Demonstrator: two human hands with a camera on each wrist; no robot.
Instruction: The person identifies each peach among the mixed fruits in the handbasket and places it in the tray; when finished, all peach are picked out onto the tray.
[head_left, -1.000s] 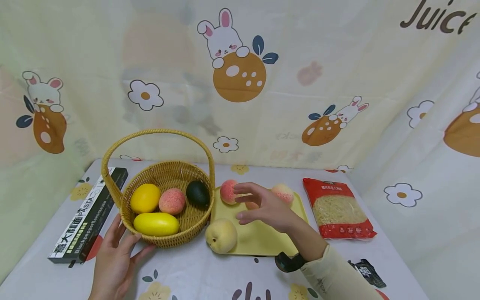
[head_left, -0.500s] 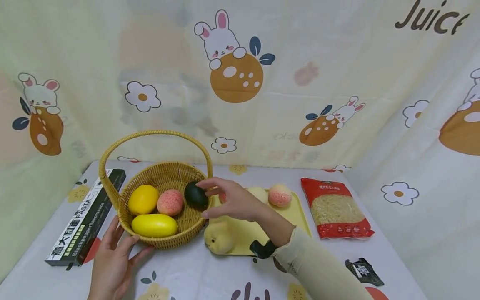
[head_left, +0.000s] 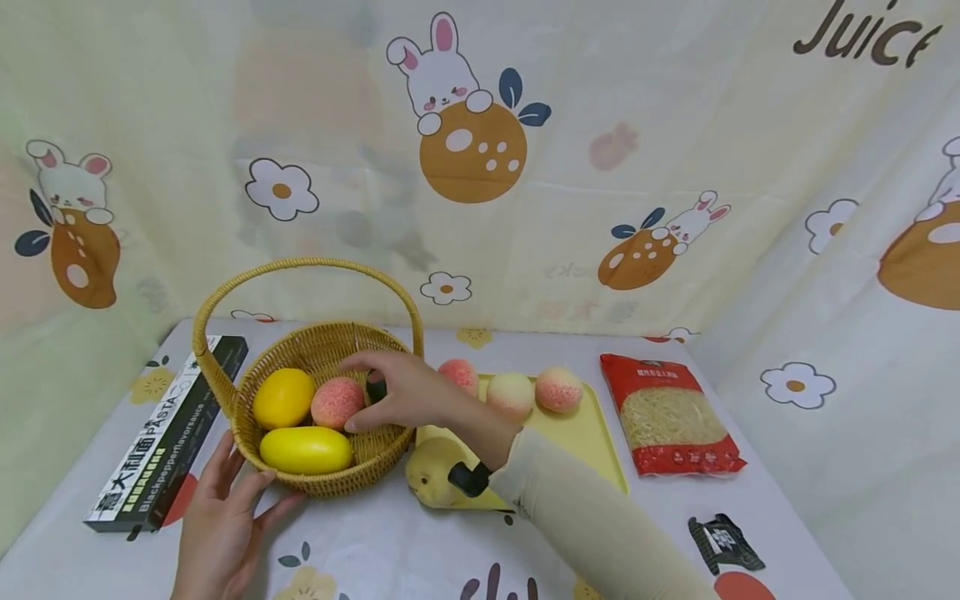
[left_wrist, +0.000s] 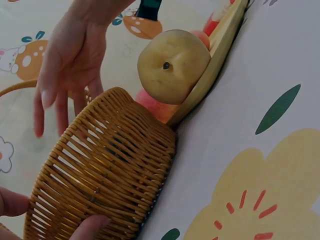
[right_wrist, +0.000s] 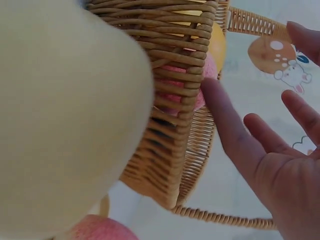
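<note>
My left hand [head_left: 225, 521] rests against the near left side of the wicker basket [head_left: 375, 467], with fingertips touching its wall [left_wrist: 100, 165]. Over the basket's right part reaches my right hand [head_left: 401, 390], fingers spread and holding nothing. Its fingertips are close to the pink peach [head_left: 337, 403] inside and overlap it in the head view. Behind that hand the dark green avocado [head_left: 377, 387] is mostly hidden. A round orange-yellow fruit [head_left: 284, 397] and a long yellow fruit [head_left: 306, 451] lie at the basket's left.
Right of the basket, a yellow tray [head_left: 577, 450] bears several peaches, including a pale one [head_left: 511, 395] and a pink-and-cream one [head_left: 558, 389]. A pale yellow fruit [head_left: 429, 471] sits at its near left corner. A pasta box [head_left: 168, 433], red noodle bag [head_left: 672, 417] and black packet [head_left: 724, 542] lie around.
My right hand has moved left from above the tray, past the avocado, to over the basket near the pink peach. My left hand has stayed at the basket.
</note>
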